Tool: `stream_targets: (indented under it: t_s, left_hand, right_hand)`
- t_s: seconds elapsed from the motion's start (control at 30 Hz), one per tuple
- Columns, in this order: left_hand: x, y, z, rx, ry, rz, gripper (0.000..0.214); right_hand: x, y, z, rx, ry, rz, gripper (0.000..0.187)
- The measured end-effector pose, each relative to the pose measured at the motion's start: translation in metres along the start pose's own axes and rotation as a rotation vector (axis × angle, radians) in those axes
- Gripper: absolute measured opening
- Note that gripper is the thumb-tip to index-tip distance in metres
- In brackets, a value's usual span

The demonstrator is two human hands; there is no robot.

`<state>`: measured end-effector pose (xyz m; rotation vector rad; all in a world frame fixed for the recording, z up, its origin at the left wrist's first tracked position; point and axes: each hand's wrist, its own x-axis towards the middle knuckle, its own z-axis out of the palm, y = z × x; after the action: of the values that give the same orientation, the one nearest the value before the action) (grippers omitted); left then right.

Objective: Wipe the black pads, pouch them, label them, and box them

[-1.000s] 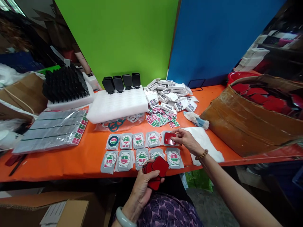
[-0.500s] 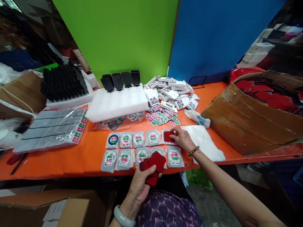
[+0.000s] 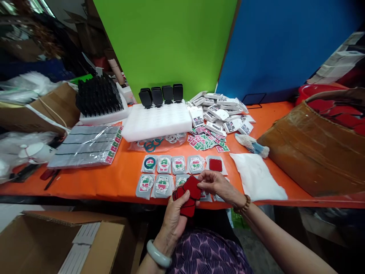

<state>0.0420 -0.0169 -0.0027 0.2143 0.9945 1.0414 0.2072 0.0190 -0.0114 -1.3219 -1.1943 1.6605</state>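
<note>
Orange bench (image 3: 99,182) runs the full width of the view, backed by a green panel (image 3: 171,42) and a blue panel (image 3: 285,45). Landmark: white foam tray (image 3: 158,121), mid-bench, with four black holders (image 3: 161,95) standing along its far edge.

In front of the tray, two rows of grey sachets (image 3: 171,165) lie flat; one at the right end of the far row bears a red pad (image 3: 215,164). Right of the tray, a heap of small white boxes (image 3: 219,110) and loose red-green labels (image 3: 205,140). Further right, a white cloth (image 3: 255,177) and an open cardboard carton (image 3: 310,152). Left of the tray, a bagged grey sheet stack (image 3: 85,146).

Left hand (image 3: 173,220) grips a fanned stack of red pads (image 3: 186,196) at the near bench edge, in front of the tray. Right hand (image 3: 216,184) pinches the top pad of that stack.
</note>
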Motion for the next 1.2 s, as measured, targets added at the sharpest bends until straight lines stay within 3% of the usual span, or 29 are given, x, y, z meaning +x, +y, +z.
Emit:
stream_targets:
  t_s: [0.13, 0.23, 0.4, 0.53, 0.7, 0.87, 0.93, 1.07, 1.13, 1.2]
  left_hand:
    - [0.0, 0.002, -0.007, 0.01, 0.02, 0.047, 0.036]
    - [0.001, 0.003, -0.012, 0.016, 0.055, 0.046, 0.035]
    - [0.003, 0.0, -0.017, 0.004, 0.11, -0.01, 0.038]
    - [0.003, 0.001, -0.016, -0.007, 0.118, -0.02, 0.04]
    - [0.004, 0.004, -0.015, -0.012, 0.103, -0.003, 0.04]
    - [0.005, 0.005, -0.014, -0.014, 0.102, 0.011, 0.039]
    - [0.006, 0.004, -0.014, -0.015, 0.077, 0.022, 0.038]
    - [0.007, 0.002, -0.015, -0.031, 0.031, 0.055, 0.037]
    - [0.006, 0.003, -0.016, -0.041, 0.019, 0.046, 0.035]
    - [0.004, 0.006, -0.016, -0.081, 0.013, 0.021, 0.034]
  right_hand:
    - [0.011, -0.001, -0.003, 0.081, 0.034, 0.043, 0.033]
    - [0.026, -0.008, -0.018, 0.034, 0.138, -0.001, 0.032]
    - [0.059, -0.013, -0.043, -0.362, 0.216, -0.089, 0.014]
    - [0.077, -0.01, -0.048, -0.533, 0.233, -0.128, 0.01]
    - [0.079, -0.003, -0.045, -0.651, 0.302, -0.197, 0.01]
    - [0.06, -0.003, -0.034, -0.705, 0.382, -0.299, 0.022]
    - [0.049, -0.007, -0.023, -0.603, 0.268, -0.268, 0.024]
    - [0.034, -0.015, -0.001, -0.203, -0.191, -0.01, 0.03]
    - [0.038, -0.019, 0.005, -0.074, -0.251, 0.037, 0.032]
    - [0.051, -0.022, 0.006, -0.044, -0.187, 0.018, 0.029]
